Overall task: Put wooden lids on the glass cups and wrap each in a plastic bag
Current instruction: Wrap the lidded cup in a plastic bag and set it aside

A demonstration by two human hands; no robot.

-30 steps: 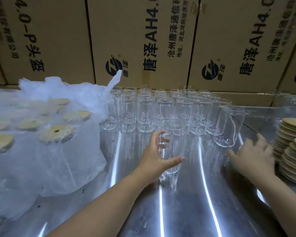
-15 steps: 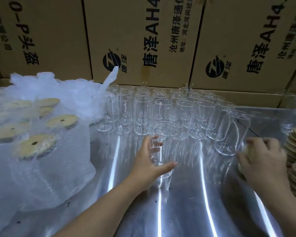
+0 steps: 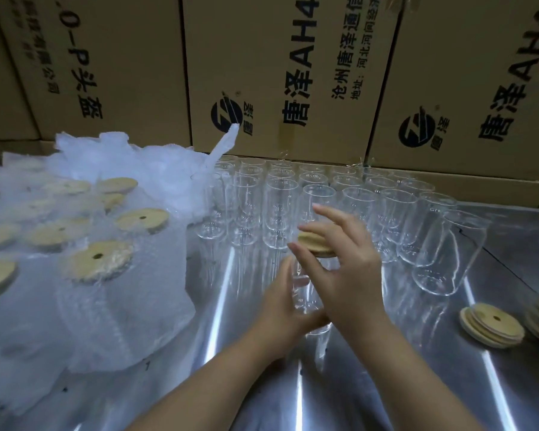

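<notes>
Capping a glass cup (image 3: 302, 286) near the middle of the bench (image 3: 293, 396), a wooden lid (image 3: 316, 247) sits in the grip of the right hand (image 3: 349, 275), fingers clamped on its edge, while the left hand (image 3: 277, 312) wraps its grip round the cup's body. Rows of bare cups (image 3: 395, 209) stand just behind; bagged cups (image 3: 97, 262) with lids crowd the left, and loose lids (image 3: 492, 325) lie to the right. The bench is shiny metal, backed by printed cardboard boxes (image 3: 277, 73).

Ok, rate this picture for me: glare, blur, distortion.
Head view: long white glare streaks run down the steel table. Head view: the held glass cup under the wooden lid nearly vanishes among the reflections. Head view: the right hand looks slightly motion-soft. Head view: the wide-angle lens tilts and bows the edges of the cardboard boxes.
</notes>
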